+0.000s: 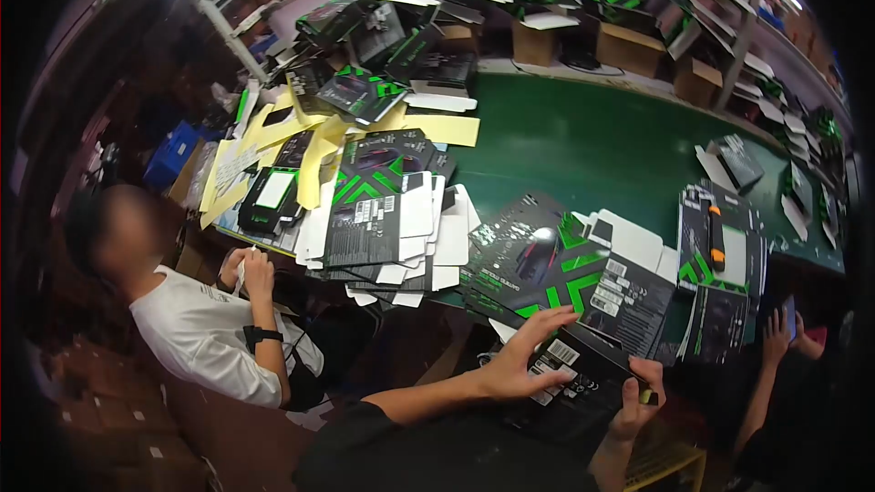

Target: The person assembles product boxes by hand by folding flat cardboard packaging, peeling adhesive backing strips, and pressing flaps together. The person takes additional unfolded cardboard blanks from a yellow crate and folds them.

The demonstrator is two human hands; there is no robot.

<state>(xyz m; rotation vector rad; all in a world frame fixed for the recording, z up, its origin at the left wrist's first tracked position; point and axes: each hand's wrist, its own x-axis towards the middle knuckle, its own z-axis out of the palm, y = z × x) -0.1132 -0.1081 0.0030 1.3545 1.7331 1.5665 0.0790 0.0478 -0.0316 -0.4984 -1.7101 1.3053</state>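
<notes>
A black printed box (583, 374) with white labels is between my two hands at the table's near edge. My left hand (524, 360) lies on its left side, with fingers spread over the printed face. At the box's right end, my right hand (638, 396) grips the edge with curled fingers. Just beyond are flat black and green cartons (547, 260) in a fanned stack, with white flaps showing. Further left is another pile of flat cartons (369, 210).
The green table (565, 141) holds an orange-and-black tool (715, 237) on a right-hand carton stack. A person in white (210, 337) sits at left; another person's hands (784, 333) hold a phone at right. Boxes (629, 46) line the back shelf.
</notes>
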